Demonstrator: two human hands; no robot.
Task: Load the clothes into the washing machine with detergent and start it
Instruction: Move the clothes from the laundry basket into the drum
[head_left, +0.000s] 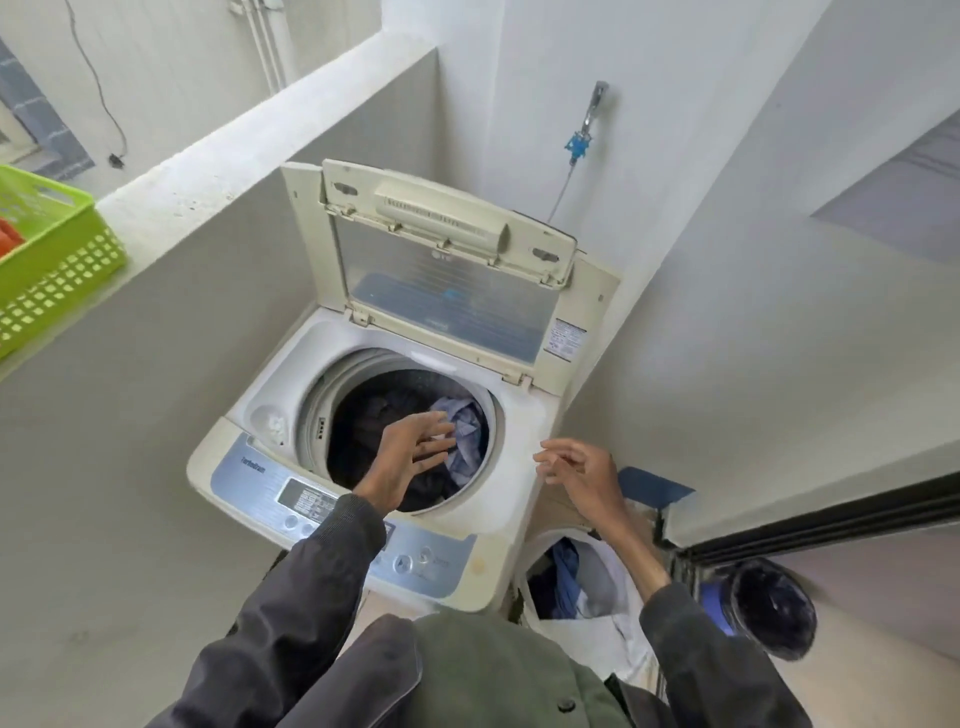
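The clothes (374, 426) lie inside the drum (415, 376) of the washing machine (515, 470): a heap of dark garments with a pale blue striped shirt (467, 434) on its right side. The left hand (413, 452) hovers over the drum opening, just above the heap, its fingers (422, 422) spread and released, grasping nothing. The right hand (576, 470) hangs over the machine's right rim, fingers (550, 458) loosely curled and empty.

The machine's lid (441, 270) stands folded up at the back. At its front edge runs the blue and silver control panel (332, 499), partly covered by the left sleeve (311, 582). A small recess (272, 423) at the machine's front left corner holds something white.

On the floor just right of the machine sits a white laundry bag (623, 639) with blue and dark garments in it, and further right a dark bucket (774, 608). On the wall behind the machine is a tap (596, 106). A green basket (57, 265) rests on the ledge well to the machine's left.
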